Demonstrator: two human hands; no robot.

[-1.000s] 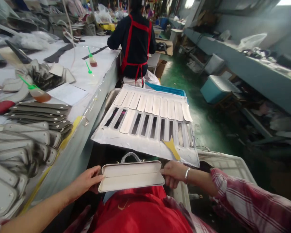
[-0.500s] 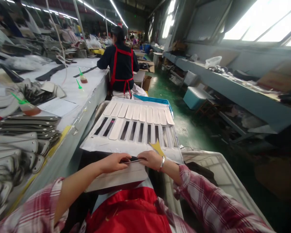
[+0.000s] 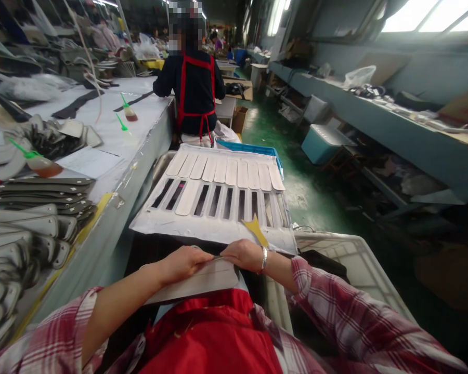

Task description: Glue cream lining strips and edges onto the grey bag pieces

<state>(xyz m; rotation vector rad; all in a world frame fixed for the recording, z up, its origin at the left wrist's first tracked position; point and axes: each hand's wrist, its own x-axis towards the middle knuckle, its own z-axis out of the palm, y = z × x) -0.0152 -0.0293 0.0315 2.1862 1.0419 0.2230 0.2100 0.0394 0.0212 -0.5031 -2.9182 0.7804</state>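
A pale, round-cornered panel (image 3: 197, 283) lies across my lap, over the red apron (image 3: 206, 332). My left hand (image 3: 187, 264) closes on its far edge, fingers bent over it. Touching it at the fingertips, my right hand (image 3: 244, 254) pinches the same edge near the panel's right corner. Beyond my hands a white slotted board (image 3: 171, 227) carries a row of pale strips (image 3: 220, 170), with one more strip (image 3: 189, 198) among the dark slots. A yellow forked piece (image 3: 256, 230) rests on the board's near right part.
On the left table (image 3: 120, 156) are stacked grey parts (image 3: 19, 228) and green-tipped bottles (image 3: 41, 163). A person in a dark top with red straps (image 3: 197, 93) is ahead. A pale crate (image 3: 359, 270) stands at right, a blue tray (image 3: 253, 149) behind the board.
My two hands have come together along the panel's edge, and the left fingers have closed further. The view has tilted slightly downward.
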